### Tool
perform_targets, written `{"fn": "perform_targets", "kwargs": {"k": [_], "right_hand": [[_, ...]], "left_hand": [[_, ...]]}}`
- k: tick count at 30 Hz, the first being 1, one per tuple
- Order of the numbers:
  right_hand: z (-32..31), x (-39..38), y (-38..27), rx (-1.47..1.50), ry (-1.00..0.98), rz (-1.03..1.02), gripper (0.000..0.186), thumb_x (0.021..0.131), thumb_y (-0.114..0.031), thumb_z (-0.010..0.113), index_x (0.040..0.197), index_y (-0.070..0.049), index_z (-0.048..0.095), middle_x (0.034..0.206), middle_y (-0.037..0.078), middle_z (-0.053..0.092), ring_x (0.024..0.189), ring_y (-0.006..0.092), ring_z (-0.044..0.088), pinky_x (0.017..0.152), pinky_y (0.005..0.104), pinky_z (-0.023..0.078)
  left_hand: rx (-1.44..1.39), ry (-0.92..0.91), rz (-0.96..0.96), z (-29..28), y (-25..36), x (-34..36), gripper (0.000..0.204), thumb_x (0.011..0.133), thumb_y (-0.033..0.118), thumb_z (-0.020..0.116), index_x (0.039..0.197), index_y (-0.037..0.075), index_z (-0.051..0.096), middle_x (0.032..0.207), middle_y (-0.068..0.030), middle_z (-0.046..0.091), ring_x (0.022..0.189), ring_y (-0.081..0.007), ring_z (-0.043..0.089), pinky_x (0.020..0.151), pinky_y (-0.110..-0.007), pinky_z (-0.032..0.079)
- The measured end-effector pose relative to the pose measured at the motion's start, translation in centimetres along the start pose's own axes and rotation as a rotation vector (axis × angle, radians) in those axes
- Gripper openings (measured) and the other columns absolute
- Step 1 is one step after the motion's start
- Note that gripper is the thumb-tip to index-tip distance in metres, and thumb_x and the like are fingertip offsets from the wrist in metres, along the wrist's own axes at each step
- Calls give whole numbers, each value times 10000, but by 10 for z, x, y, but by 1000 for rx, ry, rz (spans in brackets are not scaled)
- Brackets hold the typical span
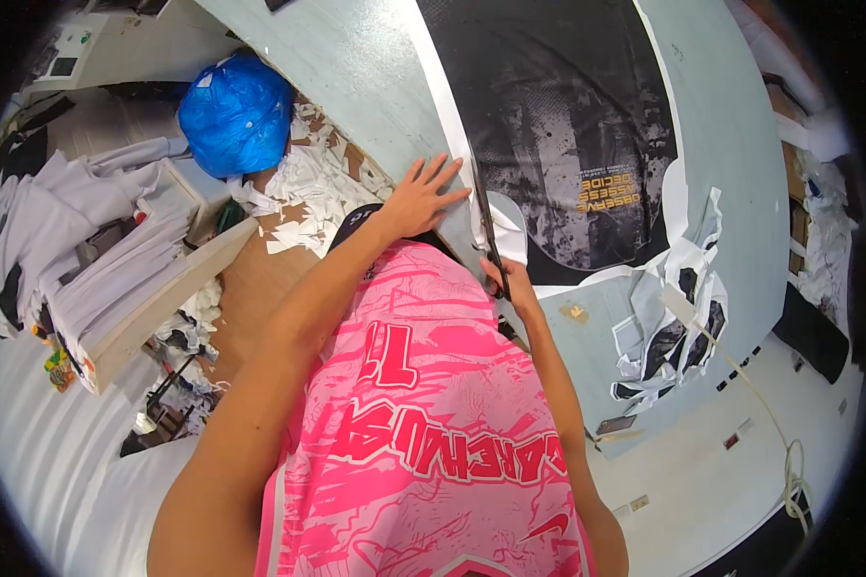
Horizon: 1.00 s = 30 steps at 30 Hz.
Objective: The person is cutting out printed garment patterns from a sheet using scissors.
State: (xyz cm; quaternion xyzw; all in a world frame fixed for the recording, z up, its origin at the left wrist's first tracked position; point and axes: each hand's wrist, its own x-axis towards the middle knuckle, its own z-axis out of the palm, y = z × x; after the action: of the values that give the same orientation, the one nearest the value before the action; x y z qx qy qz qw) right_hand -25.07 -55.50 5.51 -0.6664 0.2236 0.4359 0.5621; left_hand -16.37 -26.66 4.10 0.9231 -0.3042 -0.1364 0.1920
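Observation:
A large dark printed fabric panel with a white border lies flat on the pale grey table. Along its left border, my right hand grips a pair of black scissors. The blades point away from me and lie at the white margin. My left hand rests flat with fingers spread beside that margin, its fingertips at the white edge strip. A curled white strip stands next to the blades. Part of the scissor handles is hidden by my right fingers.
Crumpled white and black offcuts lie on the table at the right, near a cable. A blue plastic bag stands on the floor at the left, by scattered white scraps. Stacked white sheets fill a wooden-sided bin.

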Motion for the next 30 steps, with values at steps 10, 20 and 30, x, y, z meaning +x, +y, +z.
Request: {"fn": "perform_targets", "kwargs": {"k": [10,20,30], "right_hand": [[0,22,-35,-78,-2,67,469,872,-509,828,732,-96,655,589,-59,500,500,62,459,482,251,327],[10,60,-69,-131,54,-51,504,868,-500,832,667,-77,644,571,-27,553,466,79,495,461,255,338],[20,90,-127,-77,-11,-10,483,888,-533,797,763,-77,696,624,-27,583,553,75,553,515,246,383]], "left_hand": [[-44,17,-17,0,-3,0,719,852,241,748,1526,301,505,1722,-145,214,1579,-402,196,1223,-606,249],[-69,28,-2,-6,-5,1,631,884,237,708,1494,253,550,1710,-167,240,1571,-416,209,1213,-605,245],[-106,27,8,-11,-12,5,593,864,268,712,1441,224,586,1706,-167,247,1568,-410,218,1224,-612,232]]}}
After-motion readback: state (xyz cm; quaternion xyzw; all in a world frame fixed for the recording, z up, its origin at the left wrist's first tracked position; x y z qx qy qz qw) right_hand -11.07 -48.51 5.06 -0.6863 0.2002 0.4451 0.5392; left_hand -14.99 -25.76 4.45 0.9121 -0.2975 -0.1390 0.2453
